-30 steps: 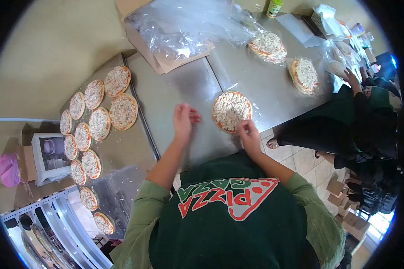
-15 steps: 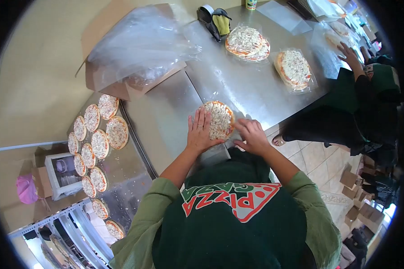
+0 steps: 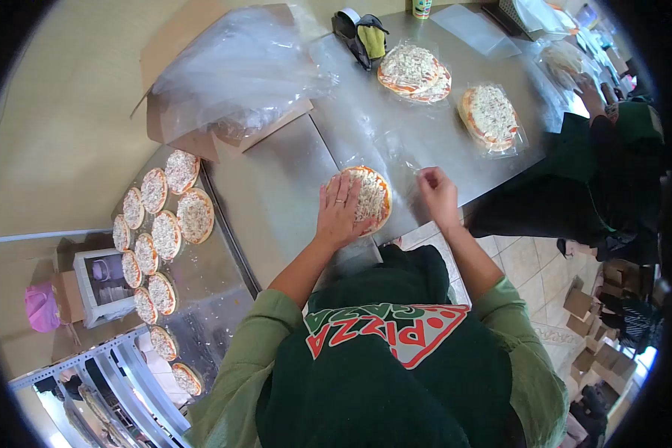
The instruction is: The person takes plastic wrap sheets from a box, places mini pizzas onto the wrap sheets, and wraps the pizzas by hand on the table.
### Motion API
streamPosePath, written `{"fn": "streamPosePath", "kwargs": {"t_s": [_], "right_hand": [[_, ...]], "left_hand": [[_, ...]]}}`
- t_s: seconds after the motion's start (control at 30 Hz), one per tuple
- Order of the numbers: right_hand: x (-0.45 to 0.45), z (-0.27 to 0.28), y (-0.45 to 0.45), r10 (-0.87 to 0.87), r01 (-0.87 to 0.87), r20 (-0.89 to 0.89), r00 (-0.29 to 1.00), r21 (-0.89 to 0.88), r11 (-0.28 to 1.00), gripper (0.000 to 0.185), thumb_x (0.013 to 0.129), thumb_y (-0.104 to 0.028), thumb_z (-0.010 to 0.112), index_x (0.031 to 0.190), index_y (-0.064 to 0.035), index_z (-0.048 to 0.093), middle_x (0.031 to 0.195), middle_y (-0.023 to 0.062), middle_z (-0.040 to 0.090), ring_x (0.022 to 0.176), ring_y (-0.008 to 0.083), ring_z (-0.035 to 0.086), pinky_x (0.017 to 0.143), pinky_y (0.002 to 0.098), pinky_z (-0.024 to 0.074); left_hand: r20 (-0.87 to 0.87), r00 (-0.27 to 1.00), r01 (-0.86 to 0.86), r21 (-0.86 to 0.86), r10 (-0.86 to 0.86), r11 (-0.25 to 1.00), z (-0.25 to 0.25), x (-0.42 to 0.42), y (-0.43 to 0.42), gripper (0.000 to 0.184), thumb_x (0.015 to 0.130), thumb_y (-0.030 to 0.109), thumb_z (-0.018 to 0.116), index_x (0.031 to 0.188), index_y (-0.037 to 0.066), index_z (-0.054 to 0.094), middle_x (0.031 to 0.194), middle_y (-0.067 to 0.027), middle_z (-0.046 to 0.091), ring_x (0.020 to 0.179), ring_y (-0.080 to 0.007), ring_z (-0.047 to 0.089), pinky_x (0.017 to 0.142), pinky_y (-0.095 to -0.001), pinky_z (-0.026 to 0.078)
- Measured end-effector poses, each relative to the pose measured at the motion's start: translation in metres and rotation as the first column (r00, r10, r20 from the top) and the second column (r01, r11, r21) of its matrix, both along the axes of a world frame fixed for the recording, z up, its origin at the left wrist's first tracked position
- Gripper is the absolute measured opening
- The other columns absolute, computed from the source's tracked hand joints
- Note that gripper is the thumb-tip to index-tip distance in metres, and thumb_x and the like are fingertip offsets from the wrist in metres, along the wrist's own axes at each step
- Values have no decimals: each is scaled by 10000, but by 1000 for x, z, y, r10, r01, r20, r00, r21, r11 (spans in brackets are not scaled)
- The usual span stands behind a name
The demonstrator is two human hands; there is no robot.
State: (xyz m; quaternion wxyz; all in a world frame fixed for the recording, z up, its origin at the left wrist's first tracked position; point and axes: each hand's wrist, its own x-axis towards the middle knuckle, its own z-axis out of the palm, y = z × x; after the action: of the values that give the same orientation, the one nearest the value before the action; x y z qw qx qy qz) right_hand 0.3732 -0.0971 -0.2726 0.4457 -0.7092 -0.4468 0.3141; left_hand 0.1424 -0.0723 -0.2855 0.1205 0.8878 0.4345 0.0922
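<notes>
A round pizza (image 3: 372,200) topped with shredded cheese lies on the metal table near its front edge. My left hand (image 3: 340,209) rests flat across the pizza's left half, fingers stretched out. To the right of it, my right hand (image 3: 439,196) is pinched closed on the edge of a clear plastic bag (image 3: 405,166), which spreads thinly over the table beside the pizza. How far the bag goes around the pizza is hard to make out.
Bagged pizzas (image 3: 491,118) and two overlapping pizzas (image 3: 414,71) lie farther back. An open cardboard box (image 3: 276,127) holds clear plastic bags. Several pizzas (image 3: 166,235) cover the left surface. A tape dispenser (image 3: 351,37) stands behind. A co-worker's hand (image 3: 591,97) is at right.
My right hand has moved up and away from the pizza's right edge, closing on the plastic. My left hand stays on the pizza. The co-worker's hand has shifted slightly.
</notes>
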Motion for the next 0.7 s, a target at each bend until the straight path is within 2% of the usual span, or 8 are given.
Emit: {"fn": "streamPosePath", "kwargs": {"t_s": [0.1,0.23,0.3,0.37,0.53,0.6,0.67,0.7], "right_hand": [[-41,24,-17,237,-408,512,826,251,878,157,733,-91,601,880,-36,591,745,101,549,682,245,560,615,335,465],[-76,5,-46,438,-655,746,501,-3,755,194,746,-94,544,936,-72,579,845,66,543,817,239,554,697,346,438],[-82,2,-50,472,-671,784,404,-96,735,204,749,-110,543,948,-81,574,850,58,529,824,229,548,697,343,426],[-83,-4,-52,449,-675,815,367,-98,731,224,732,-139,570,950,-85,573,825,52,506,820,220,540,685,335,415],[-83,4,-50,516,-678,716,471,-81,731,185,728,-133,584,903,-74,573,825,103,524,812,270,539,667,364,426],[-77,9,-38,412,-551,630,658,32,834,167,727,-131,592,877,-59,577,808,141,534,786,315,538,670,389,438],[-65,-7,-10,112,-256,534,838,205,945,240,773,-215,606,909,-19,586,819,173,576,777,350,562,737,396,458],[-60,-15,2,192,-213,346,918,24,977,282,783,-236,602,950,-10,578,889,172,576,839,324,563,764,373,454]], "left_hand": [[290,942,-125,-169,170,978,-15,-7,6,607,861,373,411,1361,55,280,1411,-198,237,1308,-362,207,1043,-536,107],[635,738,-261,-46,230,964,15,-18,16,506,886,284,366,1345,76,321,1416,-155,258,1317,-317,219,1045,-536,121],[307,952,-25,58,6,998,31,-19,14,499,886,281,371,1339,76,330,1416,-136,265,1316,-308,224,1046,-532,124],[74,991,110,35,-113,993,30,-20,10,500,884,286,383,1336,78,336,1416,-123,273,1316,-303,228,1047,-530,128],[55,998,32,62,-36,998,10,-21,1,537,864,329,450,1326,74,351,1394,-147,295,1281,-325,275,1023,-528,183],[267,952,-137,-72,151,988,7,-32,-1,543,872,352,452,1323,66,350,1386,-159,302,1268,-304,298,998,-489,233],[444,747,-293,-447,494,845,0,-46,-6,553,881,366,449,1324,57,336,1352,-160,336,1226,-281,343,957,-442,281],[434,540,-288,-710,721,643,-11,-54,-14,558,886,370,444,1328,52,321,1323,-154,366,1191,-267,377,930,-414,304]]}}
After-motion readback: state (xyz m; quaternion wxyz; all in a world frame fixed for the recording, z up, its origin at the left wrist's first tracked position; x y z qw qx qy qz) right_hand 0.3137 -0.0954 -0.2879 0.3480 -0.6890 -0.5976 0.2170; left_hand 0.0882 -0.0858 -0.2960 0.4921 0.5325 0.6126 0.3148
